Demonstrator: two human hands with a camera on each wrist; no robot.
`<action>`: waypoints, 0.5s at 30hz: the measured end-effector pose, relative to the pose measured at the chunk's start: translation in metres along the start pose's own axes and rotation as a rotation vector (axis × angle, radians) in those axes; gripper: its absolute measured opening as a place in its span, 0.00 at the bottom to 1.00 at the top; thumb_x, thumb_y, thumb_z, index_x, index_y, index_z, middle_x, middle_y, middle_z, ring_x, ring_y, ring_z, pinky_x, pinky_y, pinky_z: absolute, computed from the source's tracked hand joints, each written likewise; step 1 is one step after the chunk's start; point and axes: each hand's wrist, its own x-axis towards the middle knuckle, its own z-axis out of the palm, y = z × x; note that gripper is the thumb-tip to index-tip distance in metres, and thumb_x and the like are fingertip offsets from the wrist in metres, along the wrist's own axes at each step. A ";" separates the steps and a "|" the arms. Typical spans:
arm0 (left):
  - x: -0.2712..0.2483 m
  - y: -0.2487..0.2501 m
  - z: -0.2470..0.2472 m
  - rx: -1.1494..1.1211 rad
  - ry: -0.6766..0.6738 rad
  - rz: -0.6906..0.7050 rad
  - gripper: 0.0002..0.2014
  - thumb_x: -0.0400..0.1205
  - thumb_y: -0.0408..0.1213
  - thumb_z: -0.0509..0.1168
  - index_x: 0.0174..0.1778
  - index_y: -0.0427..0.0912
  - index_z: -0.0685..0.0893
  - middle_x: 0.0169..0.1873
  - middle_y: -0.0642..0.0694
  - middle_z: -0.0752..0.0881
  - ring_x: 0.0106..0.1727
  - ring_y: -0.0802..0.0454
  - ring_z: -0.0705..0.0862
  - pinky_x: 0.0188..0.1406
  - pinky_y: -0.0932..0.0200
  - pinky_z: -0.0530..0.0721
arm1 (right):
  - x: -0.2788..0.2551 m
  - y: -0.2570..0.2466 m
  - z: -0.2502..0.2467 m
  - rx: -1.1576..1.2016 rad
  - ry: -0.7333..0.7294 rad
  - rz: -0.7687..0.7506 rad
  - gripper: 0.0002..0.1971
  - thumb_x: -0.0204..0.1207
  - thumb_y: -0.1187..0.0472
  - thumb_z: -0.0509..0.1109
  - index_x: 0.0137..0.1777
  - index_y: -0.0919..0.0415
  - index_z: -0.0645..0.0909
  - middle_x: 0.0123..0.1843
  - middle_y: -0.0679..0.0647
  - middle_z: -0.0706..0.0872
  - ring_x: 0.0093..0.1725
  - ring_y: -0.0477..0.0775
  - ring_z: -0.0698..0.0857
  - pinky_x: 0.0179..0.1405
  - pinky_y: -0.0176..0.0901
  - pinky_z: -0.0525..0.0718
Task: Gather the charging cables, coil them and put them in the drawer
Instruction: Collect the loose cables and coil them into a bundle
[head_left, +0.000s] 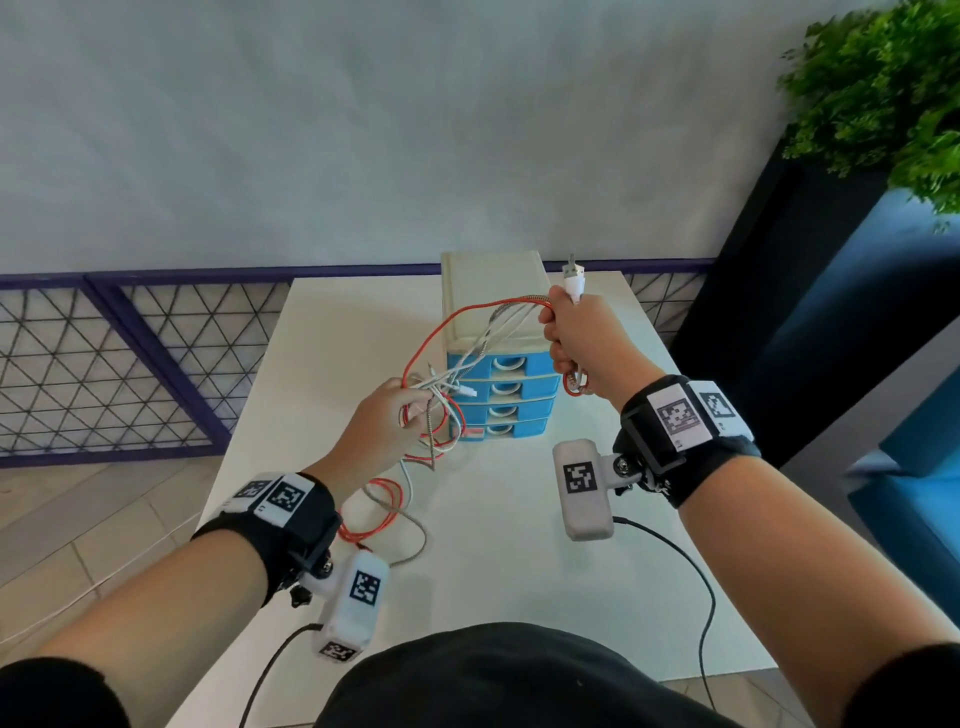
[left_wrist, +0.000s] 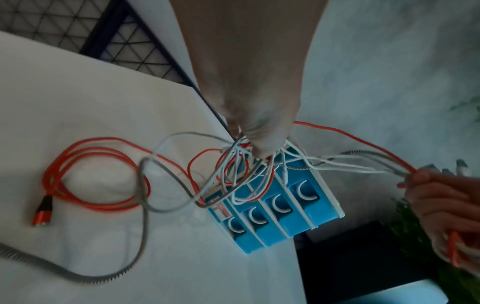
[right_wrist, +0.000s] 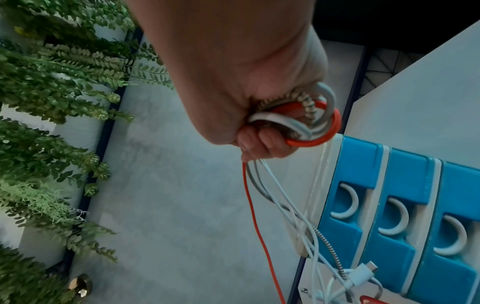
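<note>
White table (head_left: 493, 545); left wrist alone shows orange cable (left_wrist: 96, 174) plug lying there

in the head view the left hand (head_left: 384, 421) covers the spot where the tangled cables (head_left: 441, 395) cross behind its fingers, so which strands it pinches cannot be told. the drawer unit (head_left: 498, 332) hides the table (head_left: 519, 545) behind it, and cable loops cross its upper drawer fronts. right of the drawer unit, the right hand (head_left: 582, 338) closes round the cable ends, only a white plug (head_left: 574, 278) poking out above. the plant (head_left: 883, 93) far right of the unit is blurred and cut by the frame edge. in the left wrist view a small label on the lowest drawer is perhaps printed, but unreadable.
</note>
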 end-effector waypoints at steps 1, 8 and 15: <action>0.001 0.002 0.000 -0.061 0.035 -0.045 0.08 0.76 0.33 0.69 0.49 0.41 0.88 0.49 0.44 0.85 0.52 0.47 0.82 0.54 0.55 0.78 | -0.001 0.000 0.000 -0.032 -0.014 -0.002 0.17 0.88 0.59 0.49 0.37 0.57 0.68 0.24 0.49 0.68 0.11 0.43 0.63 0.18 0.36 0.59; 0.009 0.009 -0.002 -0.571 0.212 -0.333 0.18 0.74 0.34 0.73 0.53 0.41 0.70 0.36 0.41 0.82 0.33 0.49 0.79 0.27 0.61 0.79 | 0.002 0.006 -0.001 -0.057 0.067 -0.077 0.17 0.87 0.52 0.52 0.37 0.55 0.72 0.27 0.49 0.71 0.13 0.43 0.67 0.17 0.36 0.64; 0.013 0.006 -0.005 -0.477 0.034 -0.316 0.12 0.78 0.41 0.71 0.47 0.35 0.82 0.28 0.42 0.83 0.28 0.52 0.80 0.33 0.57 0.82 | 0.005 -0.002 -0.013 0.057 0.226 -0.106 0.18 0.86 0.49 0.54 0.37 0.57 0.72 0.26 0.49 0.71 0.19 0.47 0.66 0.16 0.34 0.64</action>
